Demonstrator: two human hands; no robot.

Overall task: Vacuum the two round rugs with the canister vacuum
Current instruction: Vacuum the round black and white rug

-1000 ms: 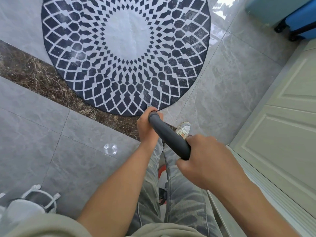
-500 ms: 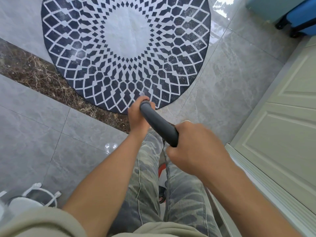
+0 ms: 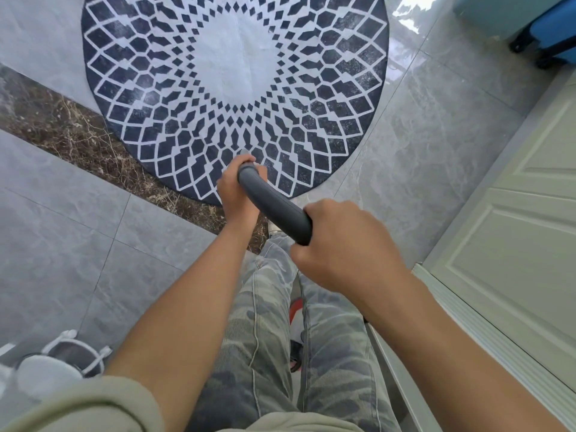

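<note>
L hand (image 3: pixel 236 191) & R hand (image 3: pixel 346 248) each grip grey vacuum handle (image 3: pixel 271 204), above round rug (image 3: pixel 233 73) near edge.

Round flat-weave rug (image 3: pixel 233 73), navy with white diamond lattice and pale centre, lies flat on grey tile (image 3: pixel 420 151), near edge overlapping brown marble strip (image 3: pixel 78 132). Dark grey vacuum tube (image 3: pixel 274 207) slants above that edge.

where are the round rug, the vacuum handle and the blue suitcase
round rug (image 3: pixel 237 57), head view, on its pale centre
vacuum handle (image 3: pixel 274 204), head view, on the middle of the grey tube
blue suitcase (image 3: pixel 564 23), head view, on its blue side, top right corner
</note>
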